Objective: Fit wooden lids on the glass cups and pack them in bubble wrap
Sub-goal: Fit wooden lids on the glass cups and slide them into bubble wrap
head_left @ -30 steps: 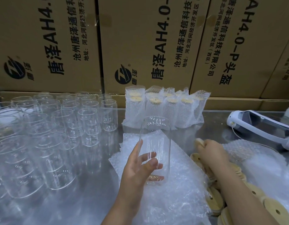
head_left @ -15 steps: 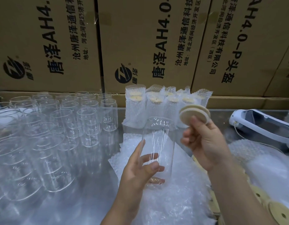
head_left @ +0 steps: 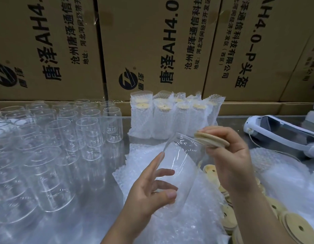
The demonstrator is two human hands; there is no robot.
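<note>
My left hand (head_left: 152,187) grips a clear glass cup (head_left: 179,166) by its lower half, tilted with its mouth up and to the right. My right hand (head_left: 230,155) pinches a round wooden lid (head_left: 211,139) right at the cup's rim, tilted. Under both hands lies a stack of bubble wrap bags (head_left: 188,217). Loose wooden lids (head_left: 297,226) lie in a pile at the lower right. Several wrapped, lidded cups (head_left: 170,117) stand at the back centre.
Several bare glass cups (head_left: 52,141) crowd the left of the steel table (head_left: 82,224). Printed cardboard boxes (head_left: 152,41) wall off the back. A white headset (head_left: 283,132) with a cable lies at the right, beside more bubble wrap (head_left: 279,168).
My right hand took a wooden lid from the pile, lifted it, and brought it down to the cup's mouth. My left hand tilted the cup toward the right.
</note>
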